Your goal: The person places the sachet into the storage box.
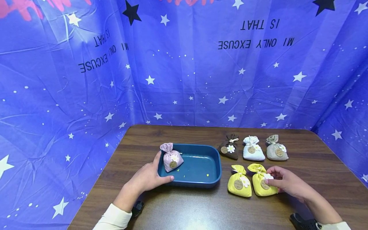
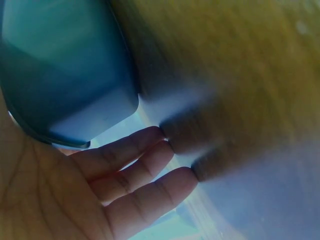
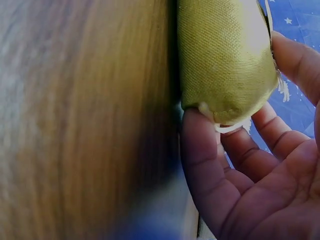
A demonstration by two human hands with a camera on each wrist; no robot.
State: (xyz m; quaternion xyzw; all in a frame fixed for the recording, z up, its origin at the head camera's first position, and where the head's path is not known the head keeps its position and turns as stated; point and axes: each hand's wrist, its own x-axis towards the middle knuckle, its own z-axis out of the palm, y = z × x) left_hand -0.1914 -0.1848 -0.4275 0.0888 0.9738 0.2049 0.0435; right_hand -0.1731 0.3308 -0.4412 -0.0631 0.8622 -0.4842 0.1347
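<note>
My left hand (image 1: 148, 175) holds the left end of a dark teal tray (image 1: 191, 182), thumb over the front rim and index finger along the left side. In the left wrist view, the other fingers (image 2: 145, 200) extend beside the tray. Inside the tray's left end leans a pink drawstring sachet (image 1: 169, 163) with a white flower and round tag. At the right, my right hand (image 1: 293, 185) grips a yellow sachet (image 1: 260, 188), its thumb on the front near the flower. The right wrist view shows a fingertip against that sachet's bottom corner. A second yellow sachet (image 1: 239, 188) lies just left of it.
Behind the yellow sachets, a dark brown sachet (image 1: 230, 151), a white sachet (image 1: 253, 155) and a beige sachet (image 1: 274, 153) form a row. Small yellow bits lie on the tray floor. Blue star-printed cloth (image 1: 187, 80) hangs around the wooden table (image 1: 172, 207).
</note>
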